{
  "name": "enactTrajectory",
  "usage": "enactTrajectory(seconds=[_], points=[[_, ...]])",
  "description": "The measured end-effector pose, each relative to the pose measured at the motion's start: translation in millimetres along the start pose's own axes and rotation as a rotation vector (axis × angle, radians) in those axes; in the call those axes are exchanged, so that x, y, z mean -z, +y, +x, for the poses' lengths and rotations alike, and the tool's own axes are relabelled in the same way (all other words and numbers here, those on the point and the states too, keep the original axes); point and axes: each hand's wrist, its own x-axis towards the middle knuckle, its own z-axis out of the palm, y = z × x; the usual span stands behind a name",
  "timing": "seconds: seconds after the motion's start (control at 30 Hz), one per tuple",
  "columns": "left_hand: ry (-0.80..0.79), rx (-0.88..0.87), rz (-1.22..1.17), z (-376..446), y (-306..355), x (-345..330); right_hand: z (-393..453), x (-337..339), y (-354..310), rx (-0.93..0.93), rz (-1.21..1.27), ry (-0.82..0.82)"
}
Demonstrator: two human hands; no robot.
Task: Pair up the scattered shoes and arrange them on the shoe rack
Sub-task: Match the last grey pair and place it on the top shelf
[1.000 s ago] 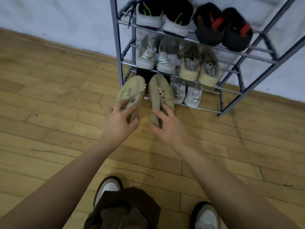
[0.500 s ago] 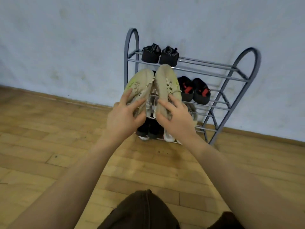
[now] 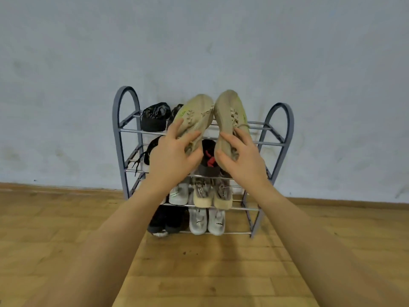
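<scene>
My left hand (image 3: 171,156) grips the heel of one beige sneaker (image 3: 194,116) with a green stripe. My right hand (image 3: 240,157) grips the heel of its matching beige sneaker (image 3: 228,111). Both shoes point toes up, side by side, held in front of the top shelf of the grey metal shoe rack (image 3: 285,129). A black pair (image 3: 155,116) sits at the left of the top shelf; the right part of that shelf shows bare bars. My hands hide most of the second shelf, where black shoes with red (image 3: 209,156) show.
Lower shelves hold a white-green pair (image 3: 179,193), a tan pair (image 3: 212,196), a black pair (image 3: 166,220) and a white pair (image 3: 208,220). The rack stands against a pale wall (image 3: 199,41) on a wooden floor (image 3: 199,273).
Both hands have lifted the beige pair from floor level up to the height of the top shelf. The view has pulled back and risen, showing the whole rack.
</scene>
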Motion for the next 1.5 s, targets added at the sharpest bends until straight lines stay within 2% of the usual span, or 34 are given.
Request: enactTrajectory(seconds=[0.17,0.3,0.5,0.6,0.83,1.0,1.1,1.2,1.3,1.5], points=[[-0.035,-0.023,0.011,44,-4,-52,42,-7,45,-0.051,0.008,0.031],[-0.059,0.067,-0.001,81,-6,-88,77,-14,73,-0.06,0.018,0.024],[0.015,0.132,-0.043,109,-12,-131,105,-34,99,-0.131,0.041,0.11],[0.011,0.151,-0.044,119,-14,-146,110,-42,109,-0.116,0.023,0.097],[-0.213,0.175,-0.16,109,-29,-153,96,-59,112,-0.159,0.128,0.18],[-0.318,0.078,-0.118,101,-34,-138,84,-58,111,-0.179,-0.057,0.143],[-0.295,0.021,-0.126,101,-29,-135,84,-58,109,-0.24,-0.043,0.1],[-0.208,-0.05,-0.124,97,-29,-138,84,-56,107,-0.178,0.007,0.131],[-0.155,-0.091,-0.051,94,-31,-142,84,-56,109,-0.166,-0.046,0.16],[-0.185,-0.047,0.096,101,-28,-152,95,-64,123,-0.196,-0.181,0.167]])
